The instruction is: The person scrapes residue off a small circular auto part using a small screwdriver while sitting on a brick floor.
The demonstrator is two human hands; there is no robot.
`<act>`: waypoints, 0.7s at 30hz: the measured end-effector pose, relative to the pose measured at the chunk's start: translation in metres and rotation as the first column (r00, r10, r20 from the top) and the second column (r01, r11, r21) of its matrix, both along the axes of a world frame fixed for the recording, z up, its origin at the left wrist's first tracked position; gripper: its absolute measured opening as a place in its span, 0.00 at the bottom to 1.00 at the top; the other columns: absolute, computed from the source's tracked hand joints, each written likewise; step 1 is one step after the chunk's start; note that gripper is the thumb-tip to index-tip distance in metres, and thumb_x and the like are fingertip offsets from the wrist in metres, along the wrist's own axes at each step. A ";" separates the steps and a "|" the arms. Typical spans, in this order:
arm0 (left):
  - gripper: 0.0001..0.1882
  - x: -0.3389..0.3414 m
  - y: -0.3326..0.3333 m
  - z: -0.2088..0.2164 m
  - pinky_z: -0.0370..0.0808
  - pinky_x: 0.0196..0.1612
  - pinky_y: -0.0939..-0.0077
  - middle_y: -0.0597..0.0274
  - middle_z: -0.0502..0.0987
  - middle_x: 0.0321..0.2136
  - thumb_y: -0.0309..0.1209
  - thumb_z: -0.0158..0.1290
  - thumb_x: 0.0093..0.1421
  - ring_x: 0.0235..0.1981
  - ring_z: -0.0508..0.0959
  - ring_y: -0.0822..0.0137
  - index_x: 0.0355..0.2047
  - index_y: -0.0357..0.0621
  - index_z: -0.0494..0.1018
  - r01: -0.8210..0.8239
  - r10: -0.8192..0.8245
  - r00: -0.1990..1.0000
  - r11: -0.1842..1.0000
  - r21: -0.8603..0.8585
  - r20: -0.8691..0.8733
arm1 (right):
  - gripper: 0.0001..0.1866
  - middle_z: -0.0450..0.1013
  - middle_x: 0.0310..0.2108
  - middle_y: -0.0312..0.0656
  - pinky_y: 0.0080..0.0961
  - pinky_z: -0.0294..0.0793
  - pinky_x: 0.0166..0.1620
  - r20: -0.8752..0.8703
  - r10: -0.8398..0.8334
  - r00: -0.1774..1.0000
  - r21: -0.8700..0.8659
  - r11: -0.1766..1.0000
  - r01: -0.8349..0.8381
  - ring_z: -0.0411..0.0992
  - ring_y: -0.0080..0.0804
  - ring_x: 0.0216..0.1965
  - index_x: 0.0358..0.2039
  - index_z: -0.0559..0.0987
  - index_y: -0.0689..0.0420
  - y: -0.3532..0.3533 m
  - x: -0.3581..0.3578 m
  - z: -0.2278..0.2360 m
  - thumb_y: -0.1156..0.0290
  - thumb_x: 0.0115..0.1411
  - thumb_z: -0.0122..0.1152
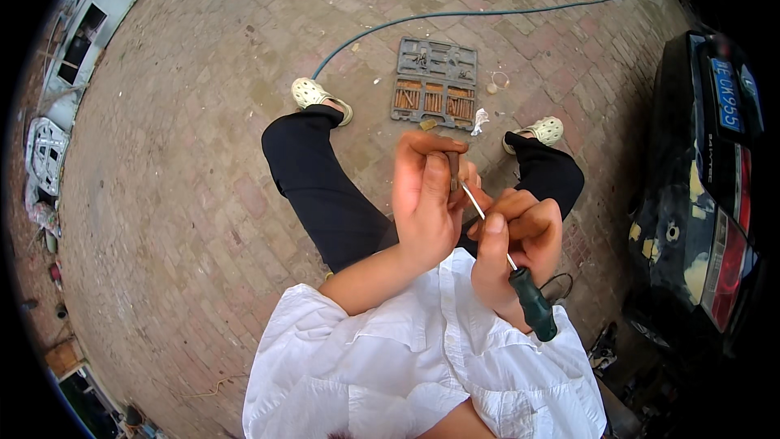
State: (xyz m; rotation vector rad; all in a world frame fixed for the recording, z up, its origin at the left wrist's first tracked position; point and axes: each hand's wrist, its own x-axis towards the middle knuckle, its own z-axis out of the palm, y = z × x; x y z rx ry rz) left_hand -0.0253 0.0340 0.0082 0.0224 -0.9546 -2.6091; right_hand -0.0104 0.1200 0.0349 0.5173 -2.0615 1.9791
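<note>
My left hand [426, 199] is closed, pinching a short brown rod-like piece [454, 166] between thumb and fingers. A screwdriver with a thin bright shaft and a dark green handle [532, 305] is in my right hand [520, 236]. That hand's thumb and fingers close round the shaft, while the handle slants down past the wrist. The shaft's far end reaches the brown piece at my left fingers; whether they touch I cannot tell. Both hands are held up in front of my white shirt [382, 358].
On the brick paving ahead lies an open grey tool case [435, 79] with brown rods and small metal pieces. Beside it is a crumpled white scrap [480, 120]. A blue-green hose [455, 18] crosses beyond. A dark car [699, 195] stands to the right, pale metal panels [106, 16] far left.
</note>
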 end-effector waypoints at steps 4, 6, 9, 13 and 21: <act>0.13 0.001 -0.002 -0.001 0.58 0.21 0.85 0.70 0.58 0.17 0.40 0.40 0.65 0.15 0.56 0.81 0.38 0.41 0.61 0.082 -0.081 0.997 0.992 0.096 -0.015 | 0.11 0.63 0.22 0.41 0.17 0.62 0.24 -0.038 0.089 0.995 -0.001 0.996 -0.090 0.61 0.22 0.19 0.26 0.56 0.58 0.000 0.000 0.002 0.78 0.58 0.48; 0.13 0.000 -0.001 0.003 0.54 0.19 0.84 0.72 0.55 0.15 0.40 0.39 0.65 0.14 0.53 0.81 0.37 0.42 0.62 0.073 -0.074 0.997 0.993 0.091 0.016 | 0.11 0.64 0.22 0.41 0.17 0.62 0.24 -0.043 0.082 0.996 0.042 0.996 -0.080 0.61 0.22 0.19 0.26 0.56 0.58 0.000 0.000 0.003 0.78 0.58 0.49; 0.12 0.000 -0.001 0.005 0.52 0.17 0.84 0.72 0.53 0.14 0.40 0.39 0.65 0.13 0.52 0.81 0.36 0.43 0.62 0.080 -0.083 0.996 0.993 0.090 0.024 | 0.11 0.66 0.21 0.42 0.17 0.64 0.23 -0.058 0.048 0.997 0.048 0.998 -0.045 0.62 0.22 0.18 0.25 0.58 0.59 0.001 0.000 0.002 0.79 0.56 0.52; 0.12 0.000 -0.001 0.005 0.52 0.17 0.84 0.72 0.54 0.15 0.39 0.40 0.65 0.13 0.53 0.81 0.36 0.43 0.61 0.048 -0.048 0.999 0.998 0.049 0.016 | 0.12 0.71 0.20 0.44 0.17 0.67 0.20 -0.116 0.001 0.993 0.042 0.999 0.004 0.66 0.22 0.15 0.22 0.62 0.60 0.000 -0.003 0.001 0.80 0.51 0.58; 0.11 0.001 0.000 0.005 0.54 0.17 0.84 0.72 0.55 0.16 0.38 0.39 0.65 0.13 0.54 0.81 0.37 0.43 0.61 -0.009 0.010 1.000 0.999 -0.048 0.019 | 0.12 0.70 0.18 0.43 0.19 0.70 0.22 -0.138 -0.040 0.990 0.059 0.997 0.049 0.68 0.25 0.16 0.20 0.62 0.60 -0.003 -0.001 -0.001 0.80 0.49 0.58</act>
